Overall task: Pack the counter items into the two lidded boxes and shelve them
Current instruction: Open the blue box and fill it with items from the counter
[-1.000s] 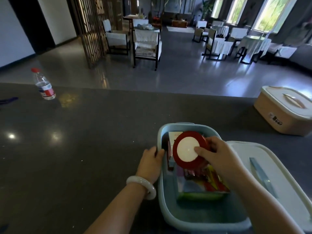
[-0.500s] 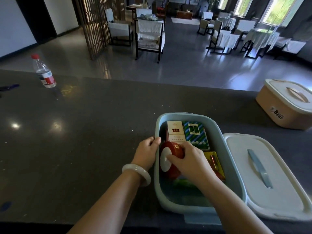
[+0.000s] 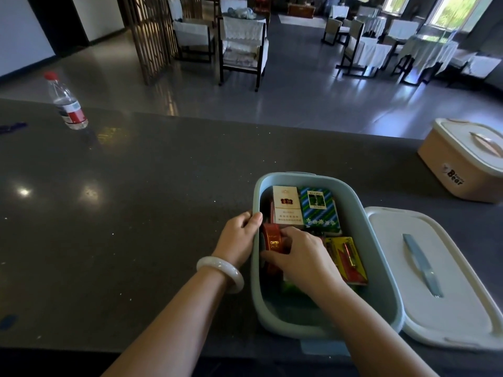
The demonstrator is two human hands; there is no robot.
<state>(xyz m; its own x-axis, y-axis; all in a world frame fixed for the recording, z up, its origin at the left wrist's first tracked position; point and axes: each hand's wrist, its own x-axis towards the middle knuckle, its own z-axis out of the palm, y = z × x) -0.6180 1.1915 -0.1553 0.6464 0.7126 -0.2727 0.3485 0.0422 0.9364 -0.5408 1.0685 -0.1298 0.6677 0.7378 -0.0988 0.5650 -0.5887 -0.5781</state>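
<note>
Here the blue box (image 3: 381, 281) sits open on the dark worktop (image 3: 136, 213), near its front edge. The left hand (image 3: 239, 238) grips the box's left rim, thumb hooked over the edge, with a pale bangle (image 3: 221, 273) on the wrist. The right hand (image 3: 302, 257) reaches down inside, fingers curled round a red round tin (image 3: 273, 242) that stands on edge against the left wall. Behind it lie a white and gold packet (image 3: 287, 205) and a blue striped packet (image 3: 319, 210), side by side; a yellow and red packet (image 3: 347, 258) lies to the right. The white lid (image 3: 435, 281) rests just beside the box on its right. A tan box (image 3: 460, 164), lid on, stands farther right, and a water bottle (image 3: 66, 103) far left.
</note>
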